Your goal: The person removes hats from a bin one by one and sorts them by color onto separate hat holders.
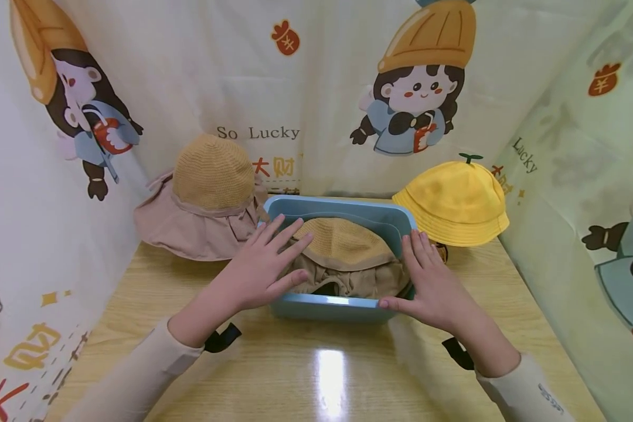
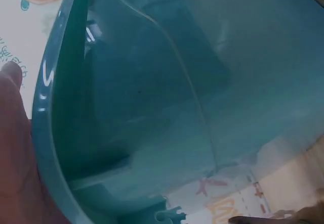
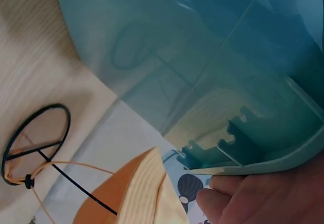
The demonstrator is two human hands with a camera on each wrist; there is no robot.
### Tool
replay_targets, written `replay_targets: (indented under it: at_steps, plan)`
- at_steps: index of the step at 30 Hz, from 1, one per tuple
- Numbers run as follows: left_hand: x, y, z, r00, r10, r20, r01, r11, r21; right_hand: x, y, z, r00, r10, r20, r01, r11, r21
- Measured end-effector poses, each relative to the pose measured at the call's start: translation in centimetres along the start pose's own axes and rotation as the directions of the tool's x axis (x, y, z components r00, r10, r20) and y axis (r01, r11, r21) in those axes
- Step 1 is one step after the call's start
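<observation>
- Currently both forearms reach in from the table's near corners, palms down.
- Left hand: fingers straight and fanned at the blue bin's left rim, thumb apart; touching, not gripping.
- Right hand: fingers straight along the right rim, thumb out to the near right corner; also touching only.
- Bin: midway along the table's back edge, straw-crowned hat inside.
- Brimmed sun hat: table's back left corner.
- Yellow hat: back right corner, on black wire stand.
</observation>
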State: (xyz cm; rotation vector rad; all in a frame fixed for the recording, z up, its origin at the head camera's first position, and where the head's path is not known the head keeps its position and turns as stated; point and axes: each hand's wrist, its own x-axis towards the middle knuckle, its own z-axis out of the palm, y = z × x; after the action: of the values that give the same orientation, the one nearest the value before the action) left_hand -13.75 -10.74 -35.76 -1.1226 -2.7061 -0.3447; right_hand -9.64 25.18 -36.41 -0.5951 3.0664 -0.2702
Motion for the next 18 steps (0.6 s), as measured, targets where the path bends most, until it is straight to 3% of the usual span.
replay_targets:
  at_steps: [4, 11, 18]
  plan:
    - [0.9, 0.0, 0.1, 1.000, 0.018, -0.005, -0.018, 1.000, -0.020, 0.1, 0.0, 0.0, 1.000, -0.002, -0.004, 0.002, 1.000, -0.020]
    - [2.6, -0.2, 0.4, 0.991, 0.134, -0.013, -0.134, 0.991, -0.001, 0.0, 0.4, 0.3, 1.000, 0.000, -0.012, 0.000, 1.000, -0.018]
    - [3.2, 0.5, 0.9, 0.989, 0.144, 0.019, -0.144, 0.989, -0.016, -0.2, 0.5, 0.1, 1.000, 0.015, -0.018, -0.015, 1.000, 0.016]
